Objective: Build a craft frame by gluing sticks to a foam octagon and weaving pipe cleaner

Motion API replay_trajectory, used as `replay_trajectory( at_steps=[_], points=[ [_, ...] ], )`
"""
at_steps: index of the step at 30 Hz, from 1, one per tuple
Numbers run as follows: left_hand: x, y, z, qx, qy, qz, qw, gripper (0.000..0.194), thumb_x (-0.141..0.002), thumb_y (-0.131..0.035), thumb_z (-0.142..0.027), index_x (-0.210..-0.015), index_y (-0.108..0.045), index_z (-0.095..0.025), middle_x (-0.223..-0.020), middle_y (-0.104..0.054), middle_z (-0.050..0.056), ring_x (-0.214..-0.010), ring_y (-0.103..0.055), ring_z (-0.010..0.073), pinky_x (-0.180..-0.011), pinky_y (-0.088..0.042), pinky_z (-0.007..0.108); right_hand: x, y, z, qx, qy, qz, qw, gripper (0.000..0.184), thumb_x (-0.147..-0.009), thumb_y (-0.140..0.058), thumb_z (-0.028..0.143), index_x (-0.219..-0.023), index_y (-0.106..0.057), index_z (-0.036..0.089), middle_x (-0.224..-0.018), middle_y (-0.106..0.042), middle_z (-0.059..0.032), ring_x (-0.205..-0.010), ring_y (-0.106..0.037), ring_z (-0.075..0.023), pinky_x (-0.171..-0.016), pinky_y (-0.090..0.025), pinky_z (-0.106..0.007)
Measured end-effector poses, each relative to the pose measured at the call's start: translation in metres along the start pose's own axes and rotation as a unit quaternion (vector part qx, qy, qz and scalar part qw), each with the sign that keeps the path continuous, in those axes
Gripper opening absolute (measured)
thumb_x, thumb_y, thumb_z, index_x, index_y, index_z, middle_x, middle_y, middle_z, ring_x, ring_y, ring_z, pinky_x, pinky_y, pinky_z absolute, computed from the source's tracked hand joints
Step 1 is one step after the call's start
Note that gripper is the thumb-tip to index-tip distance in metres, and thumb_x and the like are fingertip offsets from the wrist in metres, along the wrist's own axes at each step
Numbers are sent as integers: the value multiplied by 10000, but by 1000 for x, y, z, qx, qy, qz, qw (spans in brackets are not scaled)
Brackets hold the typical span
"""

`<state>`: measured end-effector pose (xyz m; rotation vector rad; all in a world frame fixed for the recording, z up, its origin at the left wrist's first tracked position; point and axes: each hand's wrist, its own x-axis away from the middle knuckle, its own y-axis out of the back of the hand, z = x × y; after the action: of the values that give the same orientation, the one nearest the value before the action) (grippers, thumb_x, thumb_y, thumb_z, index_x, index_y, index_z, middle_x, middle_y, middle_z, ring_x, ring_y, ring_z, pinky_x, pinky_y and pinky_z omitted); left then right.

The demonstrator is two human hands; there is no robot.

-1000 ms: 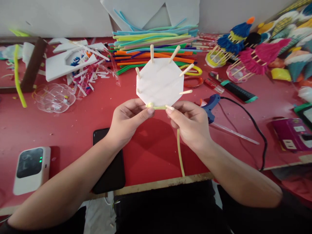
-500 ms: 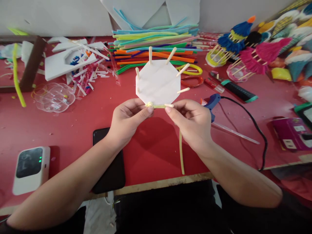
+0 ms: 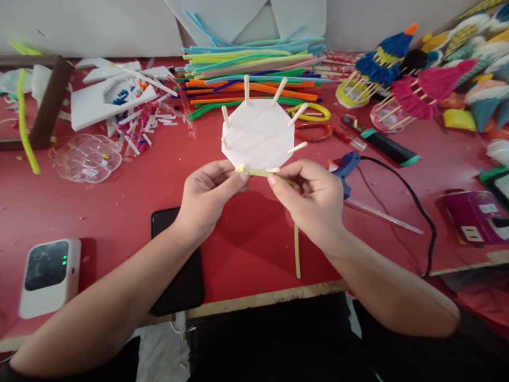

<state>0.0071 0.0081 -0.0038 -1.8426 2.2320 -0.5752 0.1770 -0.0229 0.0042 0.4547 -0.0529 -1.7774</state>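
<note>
A white octagonal board [image 3: 258, 135] with several short wooden sticks standing around its rim is held up over the table. My left hand [image 3: 209, 199] pinches its lower left corner, thumb by a pale yellow curl on a stick. At the lower right corner, my right hand [image 3: 314, 199] is closed on a pale yellow pipe cleaner [image 3: 297, 252], thumb and finger near a stick. The pipe cleaner runs along the board's lower edge between both thumbs, and its free end hangs down below my right hand.
Behind the board lies a pile of coloured pipe cleaners [image 3: 254, 63]. A blue glue gun [image 3: 347, 172] with a black cord and a cutter [image 3: 392, 148] are at right. A black phone [image 3: 178, 276] lies under my left forearm. White board scraps [image 3: 107, 109] are at left.
The pipe cleaner's hanging end has risen slightly, and a loop of it now shows behind my right finger. My right hand has shifted a little left; the left hand stays nearly still.
</note>
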Motion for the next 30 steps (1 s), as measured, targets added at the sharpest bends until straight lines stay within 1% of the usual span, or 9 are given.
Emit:
replay_trajectory(
  at_steps=[5, 9, 12, 14, 17, 19, 21, 26, 30],
  points=[
    [0, 0, -2, -25, -9, -5, 1000, 195, -699, -904, -293, -825, -786, -202, -771, -759, 0, -683, -677, 87, -728, -589, 198, 0, -1, 3, -6, -17, -6, 1000, 179, -828, -725, 237, -687, -617, 212, -586, -498, 62, -506, -354, -59, -467, -293, -240],
    [-1, 1, -2, -33, -20, -5, 999, 205, -696, -911, -303, -816, -783, -198, -757, -749, -1, -685, -674, 86, -728, -582, 199, -2, 0, 1, -24, -49, 1, 999, 173, -835, -744, 299, -703, -672, 213, -567, -471, 58, -517, -376, -66, -485, -308, -243],
    [-1, 2, -2, -32, -25, 0, 999, 194, -700, -911, -292, -808, -783, -195, -770, -751, -1, -684, -669, 77, -716, -572, 184, -6, 2, -2, -82, -117, 42, 989, 141, -812, -773, 349, -774, -749, 215, -572, -498, 53, -519, -393, -66, -473, -296, -238],
    [-1, 2, -2, -33, -23, 5, 999, 191, -705, -910, -290, -817, -784, -199, -780, -754, -2, -689, -671, 76, -713, -570, 182, -9, 2, -5, -152, -180, 69, 969, 141, -779, -791, 351, -810, -775, 214, -594, -556, 46, -488, -384, -54, -437, -260, -230],
    [-1, 2, -2, -31, -13, 10, 999, 199, -711, -908, -295, -839, -783, -209, -790, -755, -6, -715, -678, 82, -732, -572, 189, -11, 1, -6, -223, -239, 80, 942, 126, -741, -799, 323, -733, -756, 204, -622, -627, 31, -436, -363, -34, -392, -210, -224],
    [-1, 1, -2, -22, -6, 15, 1000, 205, -712, -909, -293, -849, -778, -214, -807, -756, -11, -732, -681, 81, -750, -572, 191, -11, 0, -5, -238, -242, 73, 938, 119, -735, -792, 297, -688, -735, 204, -608, -629, 35, -424, -366, -29, -383, -205, -219],
    [-1, 0, -1, -14, -4, 23, 1000, 205, -716, -909, -285, -850, -770, -216, -826, -759, -15, -747, -683, 79, -770, -574, 192, -10, -1, -5, -243, -234, 64, 939, 100, -740, -786, 280, -695, -732, 209, -599, -622, 43, -422, -372, -27, -382, -211, -214],
    [-2, 2, 2, -14, -21, 35, 999, 200, -737, -895, -248, -861, -745, -204, -868, -762, -10, -813, -698, 91, -817, -579, 205, -7, -1, -7, -211, -197, 63, 955, 116, -777, -784, 297, -725, -728, 210, -584, -584, 58, -442, -370, -30, -403, -244, -216],
    [-1, 3, 3, -25, -32, 39, 998, 243, -730, -895, -232, -902, -727, -198, -941, -775, 13, -893, -720, 129, -866, -589, 250, -5, 0, -9, -187, -164, 72, 966, 164, -810, -776, 318, -711, -706, 208, -554, -526, 68, -460, -384, -39, -423, -264, -215]
  ],
)
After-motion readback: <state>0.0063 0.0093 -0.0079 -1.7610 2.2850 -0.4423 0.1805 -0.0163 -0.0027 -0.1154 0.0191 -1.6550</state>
